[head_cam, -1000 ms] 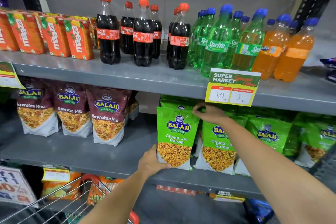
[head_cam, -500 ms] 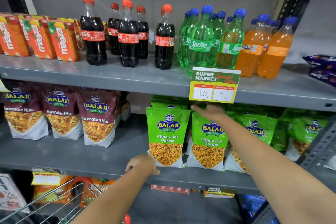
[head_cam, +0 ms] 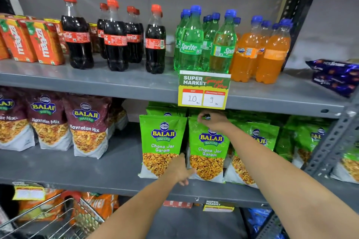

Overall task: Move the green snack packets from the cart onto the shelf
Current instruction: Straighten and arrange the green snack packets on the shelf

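Note:
Several green Balaji snack packets stand in a row on the middle shelf [head_cam: 93, 172]. My right hand [head_cam: 213, 121] grips the top edge of the second green packet [head_cam: 208, 153] from above. My left hand [head_cam: 182, 170] is at the bottom left corner of that same packet, thumb against it and fingers curled under, in the gap beside the leftmost green packet [head_cam: 162, 141]. More green packets [head_cam: 258, 137] stand behind and to the right, partly hidden by my right arm. The wire cart [head_cam: 48, 217] is at the bottom left, and its contents are not visible.
Maroon Navratan Mix packets [head_cam: 87, 126] stand left of a bare stretch of the middle shelf. Cola, Sprite and orange bottles [head_cam: 192, 44] and Maaza cartons fill the upper shelf. A price tag [head_cam: 204, 91] hangs above my right hand. A grey upright post [head_cam: 330, 141] stands at right.
My left hand left the bottom of the leftmost green packet, drew back to the shelf edge, then moved right to the second packet's bottom corner. My right hand stayed on that packet's top.

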Motion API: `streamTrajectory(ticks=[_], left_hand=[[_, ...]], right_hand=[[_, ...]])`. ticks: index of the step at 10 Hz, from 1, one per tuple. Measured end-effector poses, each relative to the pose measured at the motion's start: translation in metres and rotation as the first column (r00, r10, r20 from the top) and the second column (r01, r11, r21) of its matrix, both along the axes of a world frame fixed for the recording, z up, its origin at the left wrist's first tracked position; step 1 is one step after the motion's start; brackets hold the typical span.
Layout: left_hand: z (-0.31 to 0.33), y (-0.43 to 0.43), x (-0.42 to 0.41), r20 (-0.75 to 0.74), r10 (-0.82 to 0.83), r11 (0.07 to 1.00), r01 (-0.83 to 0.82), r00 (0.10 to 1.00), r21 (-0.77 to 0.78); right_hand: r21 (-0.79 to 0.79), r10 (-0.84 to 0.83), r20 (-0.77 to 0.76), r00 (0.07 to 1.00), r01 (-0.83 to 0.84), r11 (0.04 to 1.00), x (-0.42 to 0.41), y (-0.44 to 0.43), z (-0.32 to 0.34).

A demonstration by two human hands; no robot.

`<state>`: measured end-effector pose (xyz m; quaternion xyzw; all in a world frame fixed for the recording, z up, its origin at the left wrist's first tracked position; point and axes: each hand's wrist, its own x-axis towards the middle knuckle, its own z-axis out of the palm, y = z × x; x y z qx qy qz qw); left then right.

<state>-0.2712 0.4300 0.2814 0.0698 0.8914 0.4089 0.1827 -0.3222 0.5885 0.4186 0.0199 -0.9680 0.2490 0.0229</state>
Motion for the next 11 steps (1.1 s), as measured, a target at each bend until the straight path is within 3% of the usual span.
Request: streamTrajectory(ticks=[3,4,5,6,7,8,9,10,11], left_hand=[[-0.011,0.009,-0.002,0.039,0.077,0.996,-0.079,0.996,0.048],[-0.004,0.013,0.003,0.006,0.063,0.993,-0.062,0.998,-0.098],[0.008,0.018,0.011,-0.124,0.001,0.903,-0.054,0.992,-0.426],[0.027,0.038,0.022,-0.147,-0.186,0.716,0.032,0.972,-0.697],[0.034,0.08,0.031,-0.24,-0.323,0.798,0.127,0.915,-0.589],[0.029,0.122,0.04,-0.254,-0.285,0.915,0.184,0.924,-0.36],[0.015,0.151,0.038,-0.101,-0.197,0.958,0.17,0.975,-0.23],[0.0,0.164,0.033,0.006,-0.154,0.97,0.152,0.988,-0.188],[-0.011,0.169,0.026,0.02,-0.124,0.978,0.125,0.992,-0.167]], right_hand=[[-0.015,-0.012,0.001,1.0,0.012,1.0,-0.003,0.004,0.001],[0.089,0.001,0.126,0.992,-0.012,0.996,-0.004,0.013,0.006],[-0.341,0.041,0.262,0.964,0.053,0.939,0.001,0.045,0.022],[-0.948,0.076,0.294,0.953,0.3,-0.101,0.004,0.079,0.028],[-0.914,-0.139,0.293,0.946,0.319,0.249,-0.002,0.119,0.033],[0.092,-0.151,0.235,0.96,0.133,0.987,0.015,0.132,0.028],[0.253,-0.173,0.166,0.971,0.128,0.959,0.014,0.138,0.015],[0.225,-0.093,0.021,0.995,0.086,0.971,0.018,0.134,0.011],[0.121,-0.07,-0.03,0.997,0.073,0.99,0.014,0.136,0.009]])
